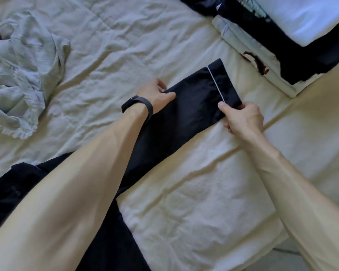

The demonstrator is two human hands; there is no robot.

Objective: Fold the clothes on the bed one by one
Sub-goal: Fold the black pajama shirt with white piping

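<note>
Navy sleeve point(196, 98) mid-bed point(194, 202) is pinched by left hand point(157, 94) and, at the cuff, right hand point(241, 116); folded stack point(249, 47) is done at far-right edge, pale garment point(22, 65) at left edge judged pending.

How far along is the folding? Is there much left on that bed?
Done: a folded stack sits at the top right of the bed. In hand: the left hand and right hand pinch the cuff end of a dark garment with white piping, laid out flat. Left: folding it, then the crumpled pale green garment on the left.
</note>
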